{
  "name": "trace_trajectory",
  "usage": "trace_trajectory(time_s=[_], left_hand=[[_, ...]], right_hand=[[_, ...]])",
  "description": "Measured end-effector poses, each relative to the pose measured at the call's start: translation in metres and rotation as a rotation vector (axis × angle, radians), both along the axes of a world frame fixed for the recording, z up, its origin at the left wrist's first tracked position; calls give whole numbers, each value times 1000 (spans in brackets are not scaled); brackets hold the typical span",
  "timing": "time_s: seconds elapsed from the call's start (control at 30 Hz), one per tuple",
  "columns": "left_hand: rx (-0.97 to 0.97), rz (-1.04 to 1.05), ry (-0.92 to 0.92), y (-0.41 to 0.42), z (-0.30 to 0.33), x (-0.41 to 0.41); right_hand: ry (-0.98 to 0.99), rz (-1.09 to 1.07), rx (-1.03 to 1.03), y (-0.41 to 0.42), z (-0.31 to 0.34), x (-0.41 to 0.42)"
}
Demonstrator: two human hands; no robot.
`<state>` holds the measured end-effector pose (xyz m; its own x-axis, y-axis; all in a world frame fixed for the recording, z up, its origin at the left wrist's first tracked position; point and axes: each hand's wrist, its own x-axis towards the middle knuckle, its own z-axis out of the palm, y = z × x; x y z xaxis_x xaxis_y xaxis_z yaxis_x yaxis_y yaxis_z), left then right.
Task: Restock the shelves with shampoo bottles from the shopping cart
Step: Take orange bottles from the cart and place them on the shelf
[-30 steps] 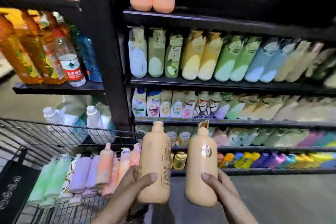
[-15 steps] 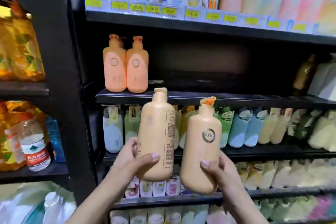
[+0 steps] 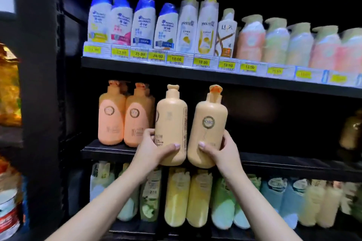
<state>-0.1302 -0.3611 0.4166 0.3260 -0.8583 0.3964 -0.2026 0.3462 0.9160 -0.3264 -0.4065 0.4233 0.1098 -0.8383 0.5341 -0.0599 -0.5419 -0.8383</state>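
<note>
My left hand (image 3: 151,147) grips a pale orange shampoo bottle (image 3: 171,123) near its base, back label turned toward me. My right hand (image 3: 219,149) grips a second pale orange bottle (image 3: 208,125) with its round logo facing me. Both bottles are upright, side by side, held up in front of the middle black shelf (image 3: 109,148), their bases about level with its front edge. Two matching orange pump bottles (image 3: 125,115) stand on that shelf just left of the left-hand bottle. The shopping cart is out of view.
Right of the held bottles the middle shelf is dark and bare up to a brown bottle (image 3: 350,131) at far right. The shelf above (image 3: 195,72) carries white and pastel bottles with yellow price tags. Below stand yellow, green and blue bottles (image 3: 188,197). A black upright (image 3: 41,103) separates drinks at left.
Both hands have lifted their bottles from cart height up to the middle shelf. The view has tilted up, so the cart has dropped out of sight and the top shelf has come into view.
</note>
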Motion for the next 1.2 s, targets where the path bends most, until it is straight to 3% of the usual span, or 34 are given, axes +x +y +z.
trace_trajectory(time_s=[0.33,0.53,0.7,0.93,1.1,1.2], left_hand=[[-15,99,-140,-62,-4,3],[7,53,-245,-77,-10,14],[54,22,-200,-76,-6,14],[54,299,-324,-83,-10,-6],[46,2,-149,-75,-9,9],[49,33,-144,-80,-8,10]], right_hand=[[49,10,-17,-59,-13,9],[88,40,-22,-68,-17,6],[104,68,-17,-71,-17,5],[125,51,-24,-69,-18,5],[122,53,-18,-69,-19,5],[116,56,-16,-69,-19,5]])
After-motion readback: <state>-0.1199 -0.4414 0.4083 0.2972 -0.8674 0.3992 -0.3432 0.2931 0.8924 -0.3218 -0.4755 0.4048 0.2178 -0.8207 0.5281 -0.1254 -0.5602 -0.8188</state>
